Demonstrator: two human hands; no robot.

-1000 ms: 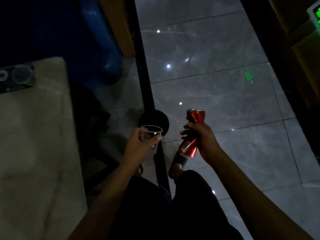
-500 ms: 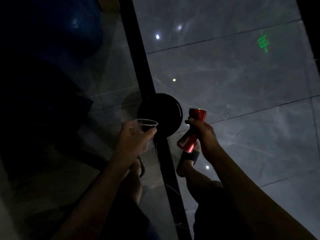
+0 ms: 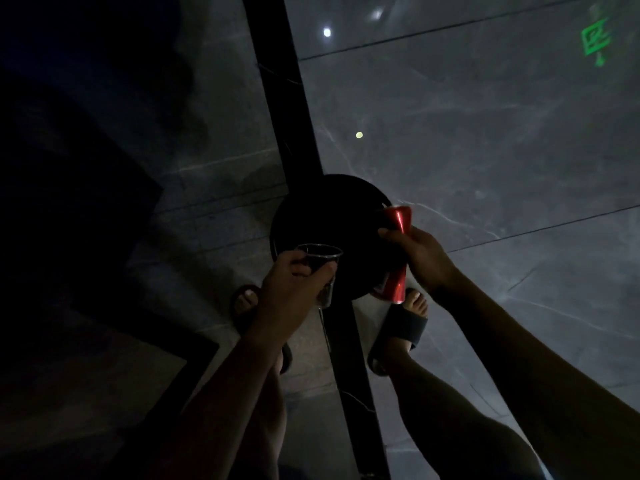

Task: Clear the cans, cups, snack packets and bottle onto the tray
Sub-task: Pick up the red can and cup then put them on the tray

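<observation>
My left hand [image 3: 292, 282] grips a clear plastic cup [image 3: 320, 259], held upright with its rim showing. My right hand [image 3: 420, 256] is closed around a crushed red can [image 3: 398, 254], tilted so its top points up and away. Both are held above a round black object [image 3: 329, 220] on the floor; in this dim light I cannot tell whether it is the tray. The cup hangs over its near left edge and the can over its right edge.
A black strip [image 3: 277, 88] runs across the grey marble floor [image 3: 485, 150] under the round object. My feet in dark sandals [image 3: 398, 334] stand just behind it. Dark furniture [image 3: 69, 202] fills the left side. A green sign reflection [image 3: 594, 39] glows at top right.
The view has dipped down and closed in on the round black object. Both hands, still holding cup and can, have moved forward over it. The pale table at left has left the view.
</observation>
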